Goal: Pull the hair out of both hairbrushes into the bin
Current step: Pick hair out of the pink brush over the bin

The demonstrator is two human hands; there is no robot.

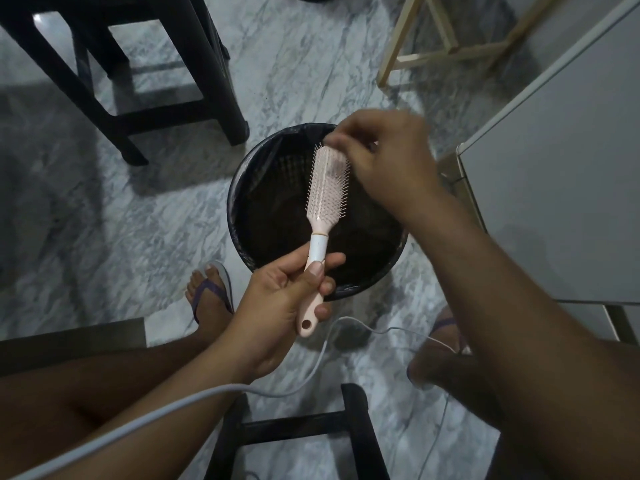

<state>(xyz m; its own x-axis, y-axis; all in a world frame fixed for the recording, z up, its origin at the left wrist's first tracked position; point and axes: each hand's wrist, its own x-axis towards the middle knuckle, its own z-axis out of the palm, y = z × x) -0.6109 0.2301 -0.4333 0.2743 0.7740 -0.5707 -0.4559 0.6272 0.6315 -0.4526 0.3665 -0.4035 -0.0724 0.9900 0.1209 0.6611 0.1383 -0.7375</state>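
Observation:
A pink hairbrush [325, 188] with a white band on its handle is held over the round black bin [242, 188], bristles facing up. My left hand [284, 306] grips the handle near its lower end. My right hand [384, 157] is at the far end of the brush head, fingertips pinched together at the bristles; the hand is blurred, and whether hair is between the fingers cannot be told. A faint grey patch of hair lies among the bristles near that end. The bin has a black liner. A second hairbrush is not in view.
A black stool [138, 81] stands at upper left, another black stool [294, 431] below me. A white cabinet [554, 185] is at right, a pale wooden frame [446, 53] at upper right. A grey cable [322, 362] crosses the marble floor. My sandalled feet flank the bin.

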